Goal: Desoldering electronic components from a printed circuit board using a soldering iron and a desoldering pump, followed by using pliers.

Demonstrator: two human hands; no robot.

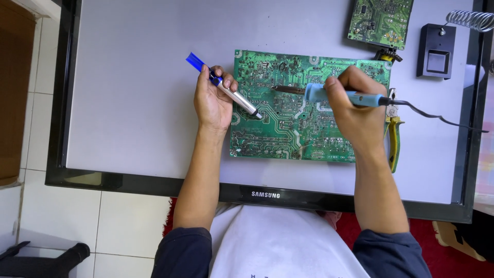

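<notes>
Overhead view of a bench formed by a flat screen panel (128, 77) lying face up, its black frame nearest the viewer, above a white shirt and two dark sleeves. The large green circuit board (288, 123) lies flat on the pale panel surface, between and under the two hands, solder side up. The left hand (212, 100) rests at the board's left edge, fingers curled around a suction pump (226, 87) with a silver barrel and blue plunger; the pump is held at a slant, its tip lying on the board just right of the hand, its blue end pointing up and away to the left over the bare panel. The right hand (355, 105) lies over the right part of the board, closed in a pen-like hold on the light blue handle of a soldering iron (329, 94); the dark metal tip points left across the upper middle of the board, and the black cord (437, 117) trails off to the right. Just beside the board's right edge, partly under the right wrist, lie pliers (394, 141) with yellow-green handles. Farther off, at the top right, a smaller green circuit board (380, 21) lies apart from the large one, and beside it stands a black iron stand (436, 50) with a coiled wire holder.
</notes>
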